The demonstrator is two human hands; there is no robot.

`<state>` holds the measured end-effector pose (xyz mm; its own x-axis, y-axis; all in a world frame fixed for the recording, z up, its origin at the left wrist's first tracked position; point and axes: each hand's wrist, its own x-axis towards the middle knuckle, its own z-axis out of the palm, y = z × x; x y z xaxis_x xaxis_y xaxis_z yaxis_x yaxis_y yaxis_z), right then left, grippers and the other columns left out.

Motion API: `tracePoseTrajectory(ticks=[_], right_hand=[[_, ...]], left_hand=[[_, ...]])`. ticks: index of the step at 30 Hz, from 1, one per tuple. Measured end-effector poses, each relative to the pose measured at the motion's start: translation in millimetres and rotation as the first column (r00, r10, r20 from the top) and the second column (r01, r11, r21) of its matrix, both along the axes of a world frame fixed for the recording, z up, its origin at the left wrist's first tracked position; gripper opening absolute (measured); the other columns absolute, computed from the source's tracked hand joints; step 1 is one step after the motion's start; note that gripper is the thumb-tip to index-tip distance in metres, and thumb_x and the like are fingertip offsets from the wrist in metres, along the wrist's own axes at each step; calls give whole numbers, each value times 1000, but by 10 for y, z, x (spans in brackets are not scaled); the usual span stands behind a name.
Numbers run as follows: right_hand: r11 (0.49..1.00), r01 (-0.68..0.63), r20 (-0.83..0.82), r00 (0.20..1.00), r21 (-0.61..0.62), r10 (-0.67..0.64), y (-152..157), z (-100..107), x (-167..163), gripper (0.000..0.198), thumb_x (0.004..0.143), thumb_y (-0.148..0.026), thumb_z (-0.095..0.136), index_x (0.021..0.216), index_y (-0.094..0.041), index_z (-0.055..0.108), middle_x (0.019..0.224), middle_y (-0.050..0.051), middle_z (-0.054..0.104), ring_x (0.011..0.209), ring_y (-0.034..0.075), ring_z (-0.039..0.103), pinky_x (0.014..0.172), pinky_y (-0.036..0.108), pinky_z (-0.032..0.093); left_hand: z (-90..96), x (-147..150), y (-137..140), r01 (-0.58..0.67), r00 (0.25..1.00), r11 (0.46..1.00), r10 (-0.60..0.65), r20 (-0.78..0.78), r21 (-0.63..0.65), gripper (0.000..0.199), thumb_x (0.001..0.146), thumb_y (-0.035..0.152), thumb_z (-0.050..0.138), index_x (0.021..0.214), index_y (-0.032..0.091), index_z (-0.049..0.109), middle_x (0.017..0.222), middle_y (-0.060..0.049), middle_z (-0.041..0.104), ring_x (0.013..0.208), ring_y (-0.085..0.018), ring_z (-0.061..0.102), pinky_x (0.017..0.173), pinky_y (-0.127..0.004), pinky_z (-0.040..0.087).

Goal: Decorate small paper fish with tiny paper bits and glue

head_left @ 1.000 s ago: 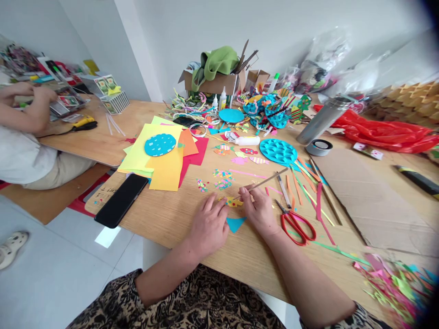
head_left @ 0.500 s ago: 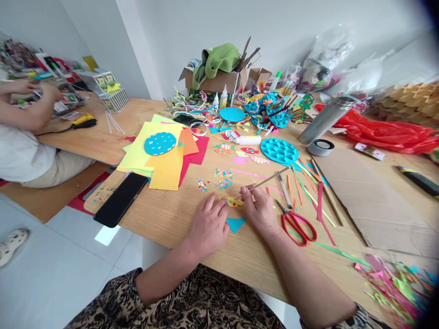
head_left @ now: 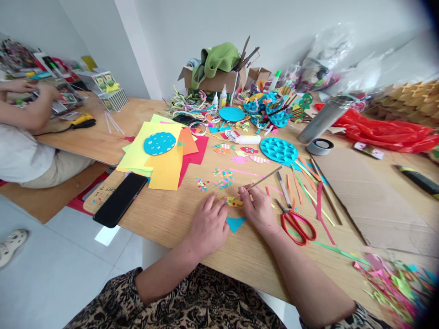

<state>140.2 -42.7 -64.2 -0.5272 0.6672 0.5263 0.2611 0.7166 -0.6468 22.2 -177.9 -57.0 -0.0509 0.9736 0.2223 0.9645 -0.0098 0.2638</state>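
Yellow cutout (head_left: 236,204), long axis left-right.
My right hand (head_left: 259,212) pinches a stick (head_left: 265,178) aimed down-left; left hand (head_left: 210,222) lies flat.

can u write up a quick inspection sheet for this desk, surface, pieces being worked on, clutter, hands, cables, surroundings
Surface: wooden tabletop, crowded toward the back.
Work pieces: dotted yellow cut-out, blue paper piece nearby.
Clutter: phone, red-handled scissors, paper strips, cardboard sheet.
Hands: left hand lies flat, fingers at the cut-out; right hand grips a thin stick, tip at or over it, contact unclear.
Cables: dark cord by a yellow-and-black tool on the neighbouring table.
Surroundings: another person seated at left; red plastic bag at right.
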Motion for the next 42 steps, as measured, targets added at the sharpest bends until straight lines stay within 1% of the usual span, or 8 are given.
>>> tracePoseTrajectory(ticks=[6, 9, 13, 18, 22, 27, 37, 42], right_hand=[[1000, 23, 3, 1000, -10, -23, 4, 7, -12, 34, 97, -38, 43, 68, -23, 51, 66, 3, 59, 64, 17, 57, 62, 31, 44], [998, 33, -10, 999, -56, -33, 4, -8, -5, 33, 97, -40, 43, 72, -22, 54, 65, 3, 59, 63, 18, 58, 60, 31, 44], [993, 31, -75, 996, -117, -40, -15, -13, 6, 31, 97, -40, 43, 76, -22, 57, 67, 2, 60, 62, 17, 60, 59, 30, 46], [999, -13, -21, 1000, -42, 12, -41, 19, -6, 32, 97, -38, 44, 71, -23, 54, 67, 3, 61, 65, 18, 59, 62, 31, 46], [999, -38, 14, 999, -19, 38, -42, 43, -22, 31, 97, -36, 43, 71, -23, 52, 70, 4, 62, 67, 18, 59, 63, 32, 46], [998, -66, 48, 997, 19, 65, -34, 61, -23, 30, 98, -34, 40, 72, -23, 51, 67, 4, 60, 66, 19, 58, 63, 32, 44], [992, -78, 108, 992, 97, 68, -22, 53, -23, 29, 99, -30, 35, 75, -23, 50, 69, 4, 59, 67, 19, 56, 64, 32, 43], [993, -62, 99, 994, 100, 52, -22, 43, -29, 29, 99, -30, 35, 76, -23, 50, 71, 5, 60, 69, 20, 57, 66, 33, 44]], left_hand=[[-2, -6, -5, -6, 1000, 1000, 6, 8, 1, 38, 84, 13, 50, 121, 13, 58, 139, -9, 53, 137, -30, 34, 115, -46, 30], [0, -7, -2, -9, 1000, 1000, 9, 14, 4, 38, 84, 13, 49, 121, 15, 58, 139, -9, 53, 136, -30, 34, 115, -47, 31], [8, -4, 5, -11, 1000, 1000, 11, 17, -3, 37, 84, 13, 50, 120, 15, 58, 138, -9, 53, 136, -29, 35, 115, -47, 31], [13, 1, 4, -10, 1000, 1000, 10, 8, -3, 37, 83, 13, 52, 119, 14, 59, 137, -10, 54, 135, -29, 36, 115, -47, 31], [7, 0, 0, -9, 1000, 1000, 9, 2, -1, 38, 84, 14, 50, 121, 15, 58, 137, -9, 54, 135, -30, 37, 114, -47, 32], [-6, -4, 3, -9, 1000, 1000, 9, 3, 1, 38, 83, 14, 51, 121, 15, 58, 137, -9, 54, 135, -30, 37, 114, -48, 31], [-9, 3, -1, -11, 1000, 1000, 11, -9, -8, 39, 84, 14, 50, 122, 13, 59, 138, -9, 54, 135, -31, 37, 115, -47, 31], [-2, -3, -2, -11, 1000, 1000, 11, -17, -10, 40, 84, 15, 50, 123, 14, 58, 138, -9, 54, 134, -31, 37, 114, -47, 31]])
